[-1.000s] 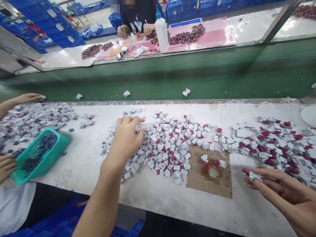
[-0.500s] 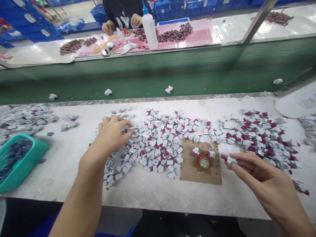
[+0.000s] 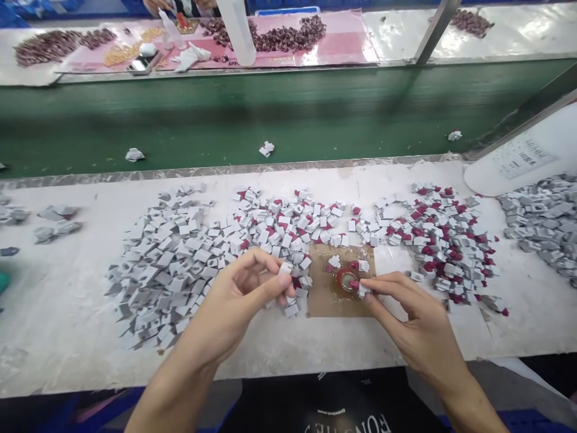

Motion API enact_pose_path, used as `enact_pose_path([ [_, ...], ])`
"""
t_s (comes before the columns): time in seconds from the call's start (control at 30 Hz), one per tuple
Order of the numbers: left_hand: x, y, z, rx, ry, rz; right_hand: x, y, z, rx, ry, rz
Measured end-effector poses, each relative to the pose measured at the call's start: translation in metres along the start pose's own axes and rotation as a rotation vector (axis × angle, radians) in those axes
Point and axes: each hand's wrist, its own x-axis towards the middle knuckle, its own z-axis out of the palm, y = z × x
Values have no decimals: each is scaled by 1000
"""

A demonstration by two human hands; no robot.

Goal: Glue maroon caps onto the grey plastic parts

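Note:
Between the thumb and fingers of my left hand is a small light grey piece, held over the right edge of a wide pile of grey pieces. My right hand pinches a grey piece with a dark red end; that red end is at the rim of a small round red dish. The dish rests on a brown square board, which also bears two small grey pieces. A heap of grey pieces with dark red parts spreads right of the board.
A large white bottle leans at the right beside more grey pieces. Behind the table runs a green belt with a few pieces on it. Across it, a person's hands show near another bottle.
The view has shifted. My left hand has left the grey pile and come right with a piece in its fingers. My right hand has moved left, bringing its piece to the red dish.

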Motion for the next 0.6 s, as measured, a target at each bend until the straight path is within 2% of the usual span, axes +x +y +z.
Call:
enact_pose_path([
  [0.1, -2, -5, 19, -95, -50, -19, 0, -1, -1, 17, -4, 15],
  [0.2, 0, -8, 34, -76, -47, 7, 1, -2, -4, 88, 41, 87],
  [0.33, 9, -7, 58, -34, -48, 131, 10, -4, -7, 382, 88, 200],
  [0.43, 16, -3, 76, -93, -119, 154, 19, -8, -6, 603, 87, 266],
  [0.6, 22, -1, 90, -187, -209, 127, 27, -12, -5, 684, 94, 304],
])
